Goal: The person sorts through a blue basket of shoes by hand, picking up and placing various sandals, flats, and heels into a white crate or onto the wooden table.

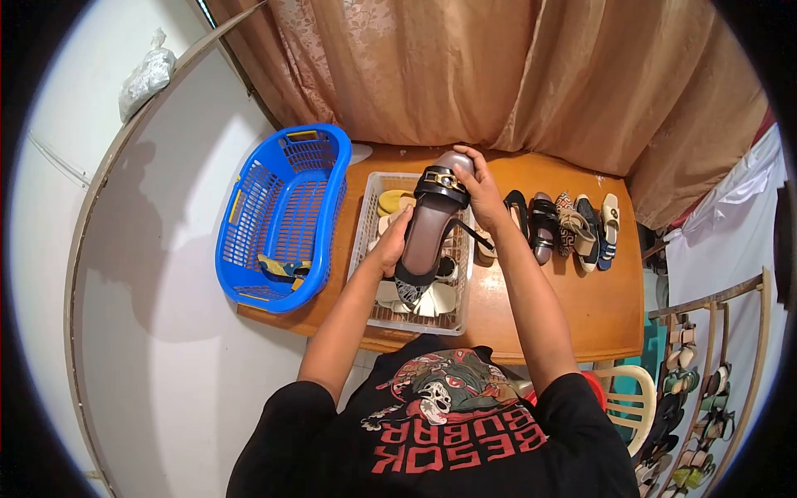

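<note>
A black sandal point(427, 224) with a brown insole, a gold buckle on its front strap and a patterned heel is held over a basket. My right hand point(477, 184) grips it by the toe end, thumb on the strap. Lower down, my left hand point(393, 241) holds its side near the heel. Beneath it stands a clear plastic basket point(359, 249) with several shoes inside, among them a yellow shoe point(393, 202) and a white shoe point(437, 300). The sandal hides part of the basket's contents.
A blue basket point(339, 207) stands on the left, with a yellow and dark item point(284, 267) inside. Several shoes line the right of the wooden table point(581, 307), including black sandals point(544, 228). A shoe rack point(706, 365) and a cream chair point(635, 398) are at the right.
</note>
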Motion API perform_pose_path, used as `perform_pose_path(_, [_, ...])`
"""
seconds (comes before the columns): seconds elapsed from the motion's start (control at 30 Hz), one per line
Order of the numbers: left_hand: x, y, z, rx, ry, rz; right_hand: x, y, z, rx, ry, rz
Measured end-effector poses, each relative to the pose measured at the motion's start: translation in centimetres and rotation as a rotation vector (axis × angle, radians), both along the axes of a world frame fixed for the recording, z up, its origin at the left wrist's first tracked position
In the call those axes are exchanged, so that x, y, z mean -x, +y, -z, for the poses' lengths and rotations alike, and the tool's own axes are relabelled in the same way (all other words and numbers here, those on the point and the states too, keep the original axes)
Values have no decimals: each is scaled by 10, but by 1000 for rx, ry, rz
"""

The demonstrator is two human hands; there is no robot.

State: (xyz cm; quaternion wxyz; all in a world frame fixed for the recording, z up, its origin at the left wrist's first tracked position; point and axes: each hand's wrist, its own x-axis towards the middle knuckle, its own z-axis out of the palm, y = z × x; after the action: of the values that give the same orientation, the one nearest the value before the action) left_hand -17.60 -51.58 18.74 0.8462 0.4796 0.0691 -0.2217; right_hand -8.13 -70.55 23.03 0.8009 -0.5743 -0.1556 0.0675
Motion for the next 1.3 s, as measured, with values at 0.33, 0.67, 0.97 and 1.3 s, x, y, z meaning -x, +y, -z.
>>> perform_pose_path(0.33, [36,-17,73,-227,-104,-152,66,-43,82,156,515,-351])
perform_pose_path(0.67, [32,-58,99,-285,-125,-356,108,-3,108,532,-30,92])
perform_pose_path(0.97, [-14,-59,99,280,53,-453,63,5,59,1512,-384,118])
perform_pose_path(1.3, [-77,-27,121,500,294,-574,-29,40,81,1515,-498,-102])
